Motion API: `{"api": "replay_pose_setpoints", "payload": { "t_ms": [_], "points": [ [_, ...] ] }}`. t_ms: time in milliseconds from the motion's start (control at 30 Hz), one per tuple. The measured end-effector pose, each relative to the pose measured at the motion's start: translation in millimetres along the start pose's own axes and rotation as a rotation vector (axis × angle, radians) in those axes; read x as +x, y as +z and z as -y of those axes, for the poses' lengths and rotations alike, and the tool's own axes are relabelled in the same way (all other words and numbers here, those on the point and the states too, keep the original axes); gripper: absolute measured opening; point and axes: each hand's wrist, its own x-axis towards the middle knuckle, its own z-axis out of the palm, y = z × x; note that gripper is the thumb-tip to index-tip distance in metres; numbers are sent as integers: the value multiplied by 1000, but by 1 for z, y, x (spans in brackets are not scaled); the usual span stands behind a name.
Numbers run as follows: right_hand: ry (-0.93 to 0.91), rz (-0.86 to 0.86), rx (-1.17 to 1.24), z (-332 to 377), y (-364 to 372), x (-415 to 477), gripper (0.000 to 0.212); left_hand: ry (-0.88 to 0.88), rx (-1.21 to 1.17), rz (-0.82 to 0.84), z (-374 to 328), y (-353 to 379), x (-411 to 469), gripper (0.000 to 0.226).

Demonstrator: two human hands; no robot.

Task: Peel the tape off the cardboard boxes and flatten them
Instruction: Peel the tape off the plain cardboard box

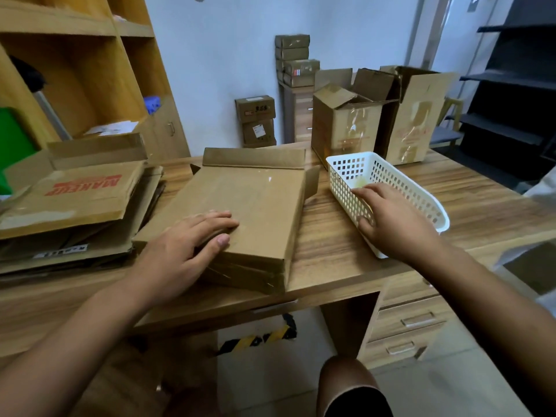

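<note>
Now pressing the flattened cardboard box [255, 200] onto the desk [331, 254] near its front edge with the left grip [186, 245] spread flat, reaching into the white basket [421, 195] with the right grip [391, 219] loose and empty; liable to spring open or slide off once pressure lifts.

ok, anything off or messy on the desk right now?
Nothing spilled or broken. The flattened stack on the left is ragged: sheets fanned out, top flap sticking up. The white basket sits skewed to the desk edge, right hand reaching into it. Both upright boxes at the back carry tape remnants.
</note>
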Motion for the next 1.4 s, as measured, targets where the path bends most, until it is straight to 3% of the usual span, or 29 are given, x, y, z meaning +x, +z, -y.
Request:
{"api": "replay_pose_setpoints", "payload": {
  "t_ms": [333,500,633,800,933,1167,1400],
  "points": [
    [-15,-45,4,-25,1,4,55,-17,20,5,-6,0,-1,56],
    [-51,-178,37,-10,-3,-3,48,-5,57,17,-12,-5,0,56],
    [-54,-266,320,18,-2,-15,34,34,89,26,-22,-8,7,55],
    [23,-109,825,56,23,-33,30,105,120,82,-47,-5,32,50],
    [49,-122,1080,67,48,-32,28,110,150,211,-63,3,52,51],
    [40,-170,1241,72,60,-24,23,109,169,299,-68,12,60,49],
    [8,-226,1341,75,67,-31,27,106,149,266,-64,18,59,53]
  ]
}}
